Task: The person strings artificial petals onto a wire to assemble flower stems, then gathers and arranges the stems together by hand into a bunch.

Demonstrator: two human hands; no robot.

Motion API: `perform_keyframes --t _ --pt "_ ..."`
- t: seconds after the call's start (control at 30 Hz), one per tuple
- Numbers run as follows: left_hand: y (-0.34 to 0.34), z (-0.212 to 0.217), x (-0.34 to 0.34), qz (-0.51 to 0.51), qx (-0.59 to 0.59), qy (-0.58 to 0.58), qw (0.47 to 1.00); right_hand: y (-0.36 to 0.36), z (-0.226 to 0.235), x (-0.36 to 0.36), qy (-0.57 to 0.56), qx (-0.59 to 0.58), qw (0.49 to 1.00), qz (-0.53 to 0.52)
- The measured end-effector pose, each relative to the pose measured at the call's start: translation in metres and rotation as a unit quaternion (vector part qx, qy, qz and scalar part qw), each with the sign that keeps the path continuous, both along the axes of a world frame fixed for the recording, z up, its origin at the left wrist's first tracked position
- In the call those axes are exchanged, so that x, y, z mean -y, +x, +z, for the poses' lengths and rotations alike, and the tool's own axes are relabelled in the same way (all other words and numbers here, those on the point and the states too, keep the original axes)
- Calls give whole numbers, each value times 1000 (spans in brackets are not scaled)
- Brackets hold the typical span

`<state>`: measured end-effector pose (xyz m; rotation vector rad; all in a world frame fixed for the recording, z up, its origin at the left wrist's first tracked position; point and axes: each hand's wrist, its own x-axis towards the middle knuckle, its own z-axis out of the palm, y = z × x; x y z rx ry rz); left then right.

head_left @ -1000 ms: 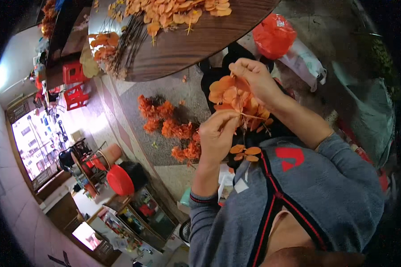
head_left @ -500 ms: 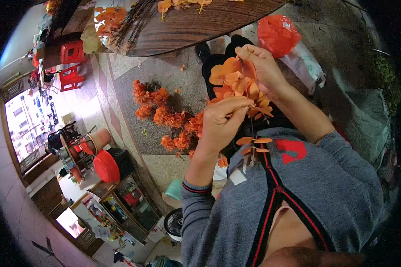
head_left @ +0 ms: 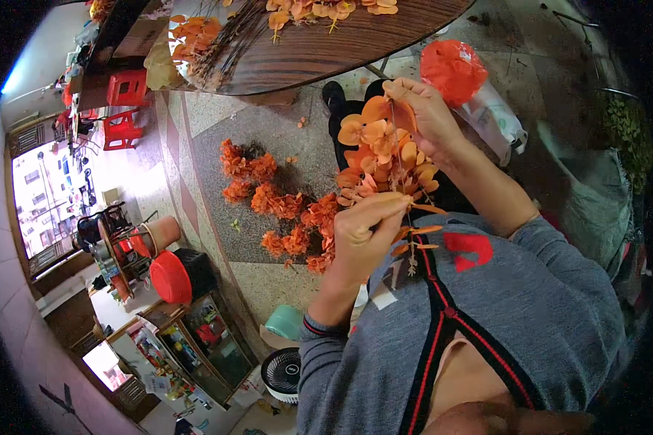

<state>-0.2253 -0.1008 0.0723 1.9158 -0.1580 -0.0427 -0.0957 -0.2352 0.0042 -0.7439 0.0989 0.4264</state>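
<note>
Up close to the chest of the grey zip-up sweatshirt [head_left: 530, 304], both hands work on one sprig of orange fabric leaves on a thin stem [head_left: 382, 148]. The right hand [head_left: 429, 116] holds the top end of the sprig, its grip pinched around the stem among the uppermost round leaves. The left hand [head_left: 364, 232] sits at the lower end of the sprig, its grip pressed together on the stem, with small leaves hanging just below its knuckles. The sprig runs between the two hands, tilted, over the person's dark lap.

Left of the sprig, a loose heap of orange artificial flower clusters [head_left: 276, 199] lies on the speckled stone floor [head_left: 218, 145]. Above the sprig, a dark brown wooden desk [head_left: 326, 47] carries more orange leaves along its far part. Right of the sprig's top, just beyond the right hand, lies a red plastic bag [head_left: 453, 69]. Well left of the sprig and lower stands a red round stool [head_left: 170, 278], and below it near the sleeve, a small white fan [head_left: 281, 372].
</note>
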Motion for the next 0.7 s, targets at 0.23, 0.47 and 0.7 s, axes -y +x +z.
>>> perform_keyframes --t 0.23,0.47,0.7 --pt "-7 -2 -2 7 -19 -20 1000 2 -9 -7 -23 -10 1000 -8" --pt "13 4 -29 9 -178 -265 948 8 3 -1 -45 -18 999 25" --pt "75 -20 -33 57 164 126 977 -5 18 -17 -46 -32 992 109"
